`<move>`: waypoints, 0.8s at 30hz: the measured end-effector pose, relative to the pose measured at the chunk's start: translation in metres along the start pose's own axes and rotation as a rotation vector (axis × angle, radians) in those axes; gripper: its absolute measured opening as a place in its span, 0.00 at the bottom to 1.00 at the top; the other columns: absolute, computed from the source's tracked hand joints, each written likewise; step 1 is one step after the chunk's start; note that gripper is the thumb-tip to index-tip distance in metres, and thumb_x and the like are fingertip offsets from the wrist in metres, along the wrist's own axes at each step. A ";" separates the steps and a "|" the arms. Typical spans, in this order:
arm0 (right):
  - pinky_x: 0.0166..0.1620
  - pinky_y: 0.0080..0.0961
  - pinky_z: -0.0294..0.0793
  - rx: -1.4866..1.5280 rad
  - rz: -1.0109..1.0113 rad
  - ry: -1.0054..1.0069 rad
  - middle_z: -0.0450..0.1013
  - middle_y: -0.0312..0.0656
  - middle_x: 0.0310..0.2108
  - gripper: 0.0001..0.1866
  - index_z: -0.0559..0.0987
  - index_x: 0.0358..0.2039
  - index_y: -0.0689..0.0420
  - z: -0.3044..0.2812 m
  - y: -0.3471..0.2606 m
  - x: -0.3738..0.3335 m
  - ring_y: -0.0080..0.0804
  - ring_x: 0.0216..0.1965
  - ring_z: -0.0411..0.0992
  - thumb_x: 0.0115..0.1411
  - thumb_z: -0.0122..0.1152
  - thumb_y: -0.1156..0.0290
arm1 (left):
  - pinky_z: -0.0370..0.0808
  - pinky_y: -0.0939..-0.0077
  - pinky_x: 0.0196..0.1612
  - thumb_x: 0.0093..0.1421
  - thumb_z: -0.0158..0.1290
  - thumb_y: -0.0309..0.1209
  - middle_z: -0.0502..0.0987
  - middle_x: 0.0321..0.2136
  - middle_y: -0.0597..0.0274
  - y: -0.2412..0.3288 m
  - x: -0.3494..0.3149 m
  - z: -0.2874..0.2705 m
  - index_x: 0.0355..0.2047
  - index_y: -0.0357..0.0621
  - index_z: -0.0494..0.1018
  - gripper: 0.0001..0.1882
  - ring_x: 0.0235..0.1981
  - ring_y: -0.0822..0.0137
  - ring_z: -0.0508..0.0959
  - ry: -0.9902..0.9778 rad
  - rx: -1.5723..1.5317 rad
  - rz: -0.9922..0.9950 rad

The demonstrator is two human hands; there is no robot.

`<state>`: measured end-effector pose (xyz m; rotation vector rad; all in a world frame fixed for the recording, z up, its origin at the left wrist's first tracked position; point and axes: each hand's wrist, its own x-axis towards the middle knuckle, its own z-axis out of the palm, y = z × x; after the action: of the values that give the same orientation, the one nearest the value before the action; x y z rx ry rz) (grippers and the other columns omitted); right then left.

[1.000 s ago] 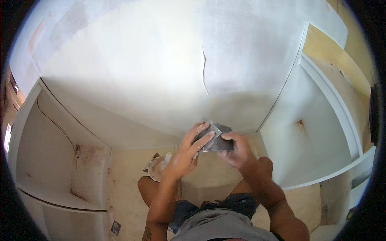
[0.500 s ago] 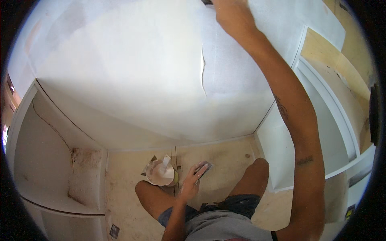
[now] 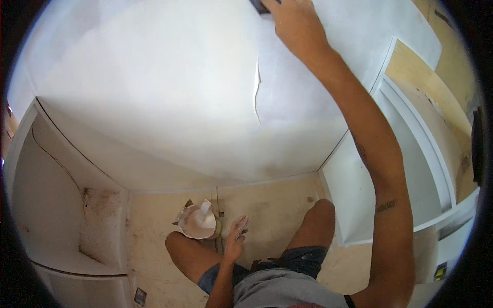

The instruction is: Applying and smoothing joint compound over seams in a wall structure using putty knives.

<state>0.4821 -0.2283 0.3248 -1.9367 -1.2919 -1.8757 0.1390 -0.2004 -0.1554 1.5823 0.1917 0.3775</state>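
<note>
My right arm reaches up to the white wall (image 3: pixel 179 77), where my right hand (image 3: pixel 300 23) is closed on a dark scraper (image 3: pixel 258 6), partly cut off by the top edge. Below the scraper, a raised ridge of wet white filler (image 3: pixel 256 95) runs down the wall beside a smoother greyish patch (image 3: pixel 292 92). Low between my knees, my left hand (image 3: pixel 235 239) is closed around a small flat putty knife (image 3: pixel 246 223), seen nearly edge-on and smeared with filler. A bucket of filler (image 3: pixel 211 231) stands left of that hand, with a white-handled tool (image 3: pixel 205 206) standing in it.
White open cabinets stand at the left (image 3: pixel 56 179) and right (image 3: pixel 354 205), flanking the wall. The plywood floor (image 3: pixel 159 267) bears dusty stains and has a small dark square plate (image 3: pixel 139 296) at lower left. A raw wood panel (image 3: pixel 411 61) tops the right cabinet.
My right hand has lowered slightly, bringing more of the scraper into view. My left hand has turned its putty knife from flat-on to edge-on. The filler ridge looks thicker.
</note>
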 end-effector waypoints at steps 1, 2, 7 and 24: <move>0.48 0.42 0.72 -0.047 -0.034 0.011 0.72 0.46 0.45 0.15 0.76 0.47 0.56 0.008 -0.006 -0.012 0.44 0.47 0.70 0.59 0.53 0.75 | 0.65 0.61 0.65 0.49 0.39 0.12 0.61 0.65 0.52 -0.009 -0.001 0.000 0.64 0.42 0.66 0.38 0.67 0.54 0.62 0.005 -0.019 -0.011; 0.51 0.42 0.73 -0.096 -0.065 0.015 0.72 0.44 0.49 0.19 0.76 0.53 0.53 0.015 -0.013 -0.025 0.43 0.50 0.70 0.61 0.56 0.73 | 0.65 0.61 0.65 0.50 0.39 0.12 0.61 0.65 0.53 -0.012 -0.003 -0.001 0.64 0.43 0.66 0.38 0.67 0.54 0.62 0.006 -0.039 -0.027; 0.54 0.42 0.70 -0.041 -0.144 -0.140 0.71 0.42 0.50 0.23 0.74 0.56 0.55 0.025 -0.054 -0.092 0.42 0.52 0.68 0.59 0.57 0.71 | 0.65 0.60 0.65 0.50 0.40 0.13 0.60 0.65 0.53 -0.011 0.001 -0.006 0.65 0.44 0.65 0.38 0.67 0.54 0.62 0.011 -0.087 -0.076; 0.61 0.46 0.66 0.049 -0.327 -0.454 0.68 0.44 0.55 0.25 0.70 0.60 0.55 0.057 -0.125 -0.275 0.42 0.58 0.65 0.62 0.54 0.64 | 0.73 0.51 0.61 0.59 0.46 0.18 0.73 0.53 0.50 -0.035 -0.003 -0.012 0.52 0.28 0.67 0.19 0.52 0.55 0.77 0.517 -0.809 -0.145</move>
<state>0.4850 -0.2420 0.0180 -2.3304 -1.8612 -1.5480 0.1353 -0.1880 -0.1907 0.6496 0.4795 0.6481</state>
